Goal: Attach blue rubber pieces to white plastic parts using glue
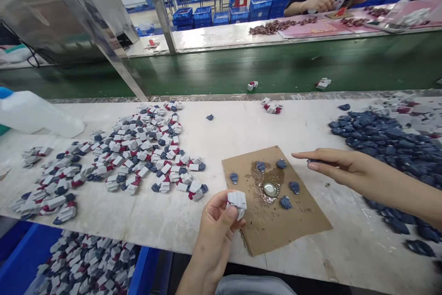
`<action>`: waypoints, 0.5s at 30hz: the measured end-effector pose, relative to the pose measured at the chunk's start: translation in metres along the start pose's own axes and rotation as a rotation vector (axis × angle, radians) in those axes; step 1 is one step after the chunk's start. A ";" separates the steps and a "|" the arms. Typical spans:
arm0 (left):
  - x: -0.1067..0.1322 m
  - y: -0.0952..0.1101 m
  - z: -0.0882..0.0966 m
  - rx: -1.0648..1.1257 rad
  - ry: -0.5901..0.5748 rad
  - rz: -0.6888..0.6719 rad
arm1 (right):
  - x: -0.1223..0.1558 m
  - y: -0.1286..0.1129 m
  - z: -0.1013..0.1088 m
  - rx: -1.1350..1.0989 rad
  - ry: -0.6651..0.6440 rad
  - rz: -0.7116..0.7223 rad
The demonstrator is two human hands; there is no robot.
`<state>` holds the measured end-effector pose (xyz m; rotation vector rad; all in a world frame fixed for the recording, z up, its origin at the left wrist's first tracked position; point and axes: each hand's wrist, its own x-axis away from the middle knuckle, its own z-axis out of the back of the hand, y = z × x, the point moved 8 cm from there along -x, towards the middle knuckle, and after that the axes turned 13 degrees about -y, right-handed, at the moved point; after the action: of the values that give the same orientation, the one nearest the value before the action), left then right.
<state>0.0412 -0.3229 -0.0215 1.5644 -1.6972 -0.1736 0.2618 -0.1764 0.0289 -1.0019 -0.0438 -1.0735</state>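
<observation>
My left hand [217,230] is closed around a light grey blocky plastic part [237,202], held up at the near left edge of a cardboard sheet [255,235]. On the cardboard lie several small dark blue plastic pieces [285,202] around a small round dish [270,189] that sits in a wet patch. To the right, my right hand [338,166] hovers beside the cardboard with its index finger straight. A dark blue plastic piece [319,162] shows between its finger and thumb, mostly hidden.
A heap of dark blue pieces [376,141] lies at right. Many grey, red and blue assembled parts [138,143] spread at left, above a blue bin [143,269] of similar parts. A white bottle [41,113] lies at far left. Beyond runs a green conveyor [207,74]; a co-worker's hands [321,2] are across it.
</observation>
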 end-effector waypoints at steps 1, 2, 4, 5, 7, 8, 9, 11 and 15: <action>0.000 0.000 0.000 0.016 0.006 0.002 | 0.002 -0.004 -0.004 0.015 -0.027 0.014; 0.000 0.000 0.000 0.026 0.008 -0.002 | 0.003 -0.009 -0.007 0.037 -0.047 0.026; -0.001 0.001 0.000 0.028 0.001 -0.021 | 0.005 -0.023 -0.014 0.089 -0.088 0.062; -0.002 0.001 -0.001 0.021 -0.008 -0.033 | 0.005 -0.030 -0.019 0.112 -0.111 0.086; -0.003 0.002 -0.001 0.000 -0.021 -0.047 | 0.002 -0.045 -0.030 0.151 -0.168 0.144; -0.003 0.002 0.000 -0.010 -0.019 -0.047 | 0.000 -0.052 -0.037 0.183 -0.199 0.187; -0.003 0.001 0.001 -0.019 -0.010 -0.042 | -0.002 -0.058 -0.043 0.236 -0.206 0.236; -0.002 0.001 0.003 -0.042 0.012 -0.029 | -0.007 -0.068 -0.053 0.409 -0.153 0.342; 0.001 0.003 0.003 -0.069 0.016 -0.018 | -0.016 -0.073 -0.074 0.748 -0.079 0.425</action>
<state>0.0376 -0.3245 -0.0210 1.5268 -1.6480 -0.2267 0.1684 -0.2245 0.0259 -0.3445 -0.2653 -0.5448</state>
